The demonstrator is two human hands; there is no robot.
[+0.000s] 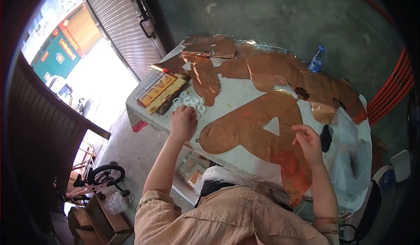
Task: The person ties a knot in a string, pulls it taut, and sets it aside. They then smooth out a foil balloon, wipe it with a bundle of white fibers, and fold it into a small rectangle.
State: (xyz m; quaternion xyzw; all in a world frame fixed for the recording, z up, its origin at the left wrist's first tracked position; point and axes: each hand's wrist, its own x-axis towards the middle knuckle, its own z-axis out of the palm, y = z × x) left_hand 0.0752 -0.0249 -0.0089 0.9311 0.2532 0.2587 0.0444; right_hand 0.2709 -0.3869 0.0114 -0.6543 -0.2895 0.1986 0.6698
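Observation:
On the table's left part my left hand [183,122] reaches down at the near edge of a pile of small white rings [192,101]; its fingertips are hidden. My right hand [307,142] hovers over the right part of a large flat brown foil piece [245,122], thumb and index finger close together, with what they hold too small to make out. A white triangular patch [272,126] shows within the foil. Left of the rings lies a yellow and red printed box [162,90].
More brown foil sheets [262,68] spread along the table's far side, with a blue-labelled bottle [316,59] beyond. Clear plastic [350,157] and a black object [326,138] lie at the right. A chair [399,166] stands right; cardboard boxes [103,216] and a small bicycle [100,177] are at lower left.

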